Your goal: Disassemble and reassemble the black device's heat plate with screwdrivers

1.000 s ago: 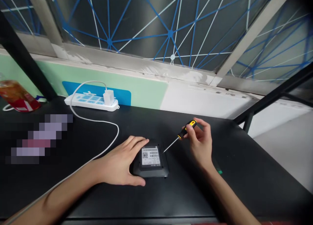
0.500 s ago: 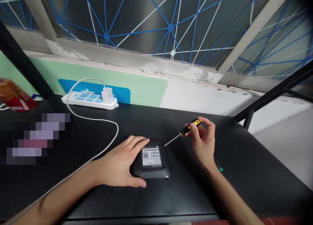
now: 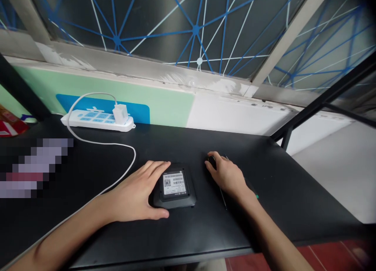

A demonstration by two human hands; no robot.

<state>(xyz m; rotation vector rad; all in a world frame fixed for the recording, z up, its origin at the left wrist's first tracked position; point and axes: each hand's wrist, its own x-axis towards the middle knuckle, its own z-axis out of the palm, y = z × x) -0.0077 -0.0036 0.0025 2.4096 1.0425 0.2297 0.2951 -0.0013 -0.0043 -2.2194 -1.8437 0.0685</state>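
A flat black square device lies on the table with its white QR label facing up. My left hand spans its left side, fingers at the far edge and thumb along the near edge. To the right, my right hand is low over the tabletop, its fingers curled round the dark handle of a screwdriver. The thin metal shaft points back toward me from under the palm. Most of the handle is hidden. Behind the right wrist shows the green tip of a dark object.
A white power strip with a plugged-in charger stands by the wall. Its white cable loops across the table and along my left arm. A red package is at the far left, near a blurred-out patch. Black frame bars rise at right.
My right hand has moved the screwdriver away from the device's corner and down to the table, turning its shaft toward me. The left hand stays at the device. The view has shifted slightly right.
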